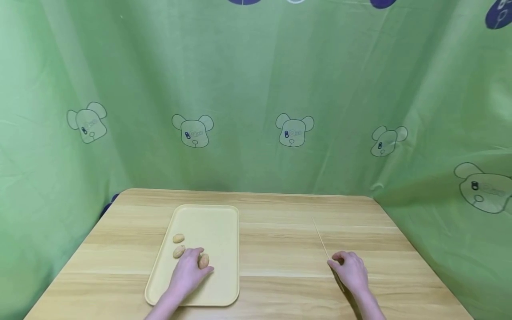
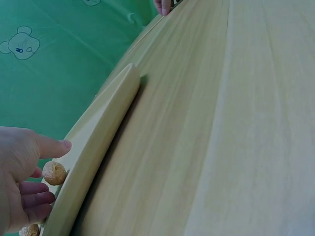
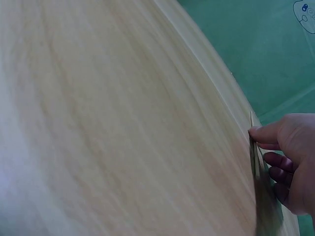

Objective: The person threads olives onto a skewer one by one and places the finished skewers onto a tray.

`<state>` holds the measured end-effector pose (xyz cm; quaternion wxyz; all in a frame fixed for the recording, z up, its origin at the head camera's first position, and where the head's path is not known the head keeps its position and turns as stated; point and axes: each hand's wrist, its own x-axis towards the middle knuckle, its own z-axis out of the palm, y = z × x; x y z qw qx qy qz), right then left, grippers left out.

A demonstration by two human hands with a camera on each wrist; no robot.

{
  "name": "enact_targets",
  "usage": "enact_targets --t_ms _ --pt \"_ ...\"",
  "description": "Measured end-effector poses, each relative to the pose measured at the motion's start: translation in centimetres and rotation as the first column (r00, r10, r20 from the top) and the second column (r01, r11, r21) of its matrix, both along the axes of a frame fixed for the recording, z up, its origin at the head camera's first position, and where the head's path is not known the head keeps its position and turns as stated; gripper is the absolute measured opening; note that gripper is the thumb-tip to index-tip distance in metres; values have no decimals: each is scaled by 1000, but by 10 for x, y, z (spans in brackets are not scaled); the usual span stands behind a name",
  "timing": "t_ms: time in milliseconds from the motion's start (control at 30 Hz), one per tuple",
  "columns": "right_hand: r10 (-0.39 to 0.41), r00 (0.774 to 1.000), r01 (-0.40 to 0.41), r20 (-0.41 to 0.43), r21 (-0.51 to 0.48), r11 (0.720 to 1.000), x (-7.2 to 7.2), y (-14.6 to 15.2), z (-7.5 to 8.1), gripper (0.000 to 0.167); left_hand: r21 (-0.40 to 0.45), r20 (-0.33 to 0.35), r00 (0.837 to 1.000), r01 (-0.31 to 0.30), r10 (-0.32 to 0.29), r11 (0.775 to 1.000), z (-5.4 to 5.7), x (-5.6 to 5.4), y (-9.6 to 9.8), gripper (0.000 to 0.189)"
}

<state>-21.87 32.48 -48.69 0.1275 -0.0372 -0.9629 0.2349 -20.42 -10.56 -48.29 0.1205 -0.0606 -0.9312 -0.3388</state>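
Observation:
My left hand reaches over the cream tray, thumb and fingers spread around a walnut. In the left wrist view, the thumb is straight and stands apart from that walnut. Two more walnuts lie on the tray: one right by the left fingers, the other a little farther back. On the right side of the table, my right hand pinches a thin wooden stick between thumb and fingertips. The stick points away from me; its near part is partly hidden by the hand.
The wooden table has its far edge close to a green curtain printed with bear heads. The tray has a low raised rim. A dark shadow lies beneath the right hand.

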Motion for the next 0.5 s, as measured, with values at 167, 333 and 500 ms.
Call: enact_targets --t_ms 167,333,500 --pt "-7 1000 7 -23 -16 1000 -1 1 -3 19 -26 -31 1000 -2 1 1000 -2 -2 2 54" --pt "-30 1000 29 -3 -28 999 -1 2 -4 14 -50 -64 998 -13 10 999 -5 -3 5 48" --pt "-75 997 76 36 -21 997 0 2 0 9 -29 -84 996 -30 28 999 -6 -4 6 42"
